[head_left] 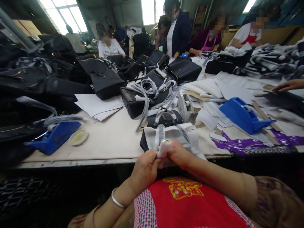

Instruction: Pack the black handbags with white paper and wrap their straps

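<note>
My left hand point(146, 166) and my right hand point(179, 153) meet at the table's front edge, both closed on a white wrapping point(164, 149) with a small metallic piece showing at its top. Just beyond them, a black bag point(144, 141) lies partly covered by white padding, its straps point(160, 134) wrapped in clear plastic. Behind it sit a small black piece point(163, 118) with a wrapped handle and a larger black bag point(133, 103) with plastic-wrapped straps piled on top. What lies under my fingers is hidden.
Blue tape dispensers point(55, 136) point(243, 115) stand left and right. A round tape roll point(79, 137), white sheets point(99, 106), purple plastic point(237, 144) and heaped black bags point(106, 80) lie on the table point(106, 139). Several people are across it; another person's hand point(288, 85) reaches in at right.
</note>
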Available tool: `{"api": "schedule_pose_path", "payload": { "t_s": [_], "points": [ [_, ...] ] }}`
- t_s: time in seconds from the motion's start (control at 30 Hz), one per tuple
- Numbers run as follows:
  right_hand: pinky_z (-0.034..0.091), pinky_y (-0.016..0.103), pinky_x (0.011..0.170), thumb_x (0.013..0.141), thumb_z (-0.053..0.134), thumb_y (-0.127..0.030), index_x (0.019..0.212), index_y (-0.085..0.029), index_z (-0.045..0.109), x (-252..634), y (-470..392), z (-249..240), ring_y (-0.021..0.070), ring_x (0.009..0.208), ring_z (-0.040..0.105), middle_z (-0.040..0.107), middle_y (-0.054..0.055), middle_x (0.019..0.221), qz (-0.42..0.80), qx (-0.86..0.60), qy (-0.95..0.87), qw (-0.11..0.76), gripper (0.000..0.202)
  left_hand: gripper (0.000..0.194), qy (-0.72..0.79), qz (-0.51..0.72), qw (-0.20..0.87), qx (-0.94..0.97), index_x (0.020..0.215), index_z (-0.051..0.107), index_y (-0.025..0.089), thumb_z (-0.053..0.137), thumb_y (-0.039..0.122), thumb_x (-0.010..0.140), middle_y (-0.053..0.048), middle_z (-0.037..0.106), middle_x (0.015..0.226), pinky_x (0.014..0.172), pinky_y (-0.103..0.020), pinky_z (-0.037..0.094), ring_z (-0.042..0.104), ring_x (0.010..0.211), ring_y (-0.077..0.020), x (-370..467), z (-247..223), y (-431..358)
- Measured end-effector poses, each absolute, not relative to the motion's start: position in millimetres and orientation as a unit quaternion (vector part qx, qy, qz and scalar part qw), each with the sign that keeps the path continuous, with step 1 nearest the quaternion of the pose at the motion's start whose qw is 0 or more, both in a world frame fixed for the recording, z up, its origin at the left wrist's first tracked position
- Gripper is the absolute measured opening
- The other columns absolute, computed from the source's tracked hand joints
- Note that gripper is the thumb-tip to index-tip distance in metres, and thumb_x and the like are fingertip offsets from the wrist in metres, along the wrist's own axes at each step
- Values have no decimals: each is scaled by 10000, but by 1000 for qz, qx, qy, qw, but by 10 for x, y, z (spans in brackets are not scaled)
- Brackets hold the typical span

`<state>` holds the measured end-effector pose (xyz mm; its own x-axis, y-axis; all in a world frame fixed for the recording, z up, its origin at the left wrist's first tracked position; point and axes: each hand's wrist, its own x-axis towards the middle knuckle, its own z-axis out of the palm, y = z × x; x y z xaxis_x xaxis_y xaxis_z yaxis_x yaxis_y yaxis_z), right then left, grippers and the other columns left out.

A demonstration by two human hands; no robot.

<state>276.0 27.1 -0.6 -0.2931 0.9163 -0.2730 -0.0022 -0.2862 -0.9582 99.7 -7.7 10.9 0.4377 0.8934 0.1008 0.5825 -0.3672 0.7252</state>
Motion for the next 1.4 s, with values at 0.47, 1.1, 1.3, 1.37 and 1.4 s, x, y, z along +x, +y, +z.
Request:
{"api": "schedule_pose_path", "payload": {
  "t_s": [0.47,1.1,1.3,1.37,1.4],
  "points": [
    [255,221,440,811,625,-529,713,-184,553,2792,125,-140,90,465,362,446,-49,518,659,-507,-493,255,366,218,592,271,479,589,932,543,188,655,349,837,14,662,675,549,-236,443,600,570,-134,990,-72,-27],
    [293,219,448,712,745,-505,701,-152,613,2637,100,-78,81,469,382,464,-51,513,698,-499,-394,328,378,345,522,80,705,473,1162,543,193,565,412,896,-37,682,835,386,-157,403,627,504,-109,974,311,176],
    [333,213,430,727,729,-541,745,-150,603,2657,105,-130,85,431,419,485,-55,488,731,-473,-359,337,411,455,455,151,822,307,1177,519,201,667,470,841,-76,661,1005,379,-119,413,649,566,-80,995,310,132],
    [333,207,425,720,737,-542,742,-155,587,2662,112,-146,82,418,428,487,-60,483,747,-458,-346,335,416,442,480,176,795,326,1115,528,191,640,528,852,-32,661,865,374,-121,392,578,492,-56,1054,274,76],
    [326,203,422,722,736,-544,735,-157,580,2667,118,-153,81,415,436,495,-58,482,752,-451,-344,335,418,439,498,178,773,350,1068,533,184,612,564,862,-4,644,756,364,-122,360,525,439,-48,1079,251,49]
  ]
}}
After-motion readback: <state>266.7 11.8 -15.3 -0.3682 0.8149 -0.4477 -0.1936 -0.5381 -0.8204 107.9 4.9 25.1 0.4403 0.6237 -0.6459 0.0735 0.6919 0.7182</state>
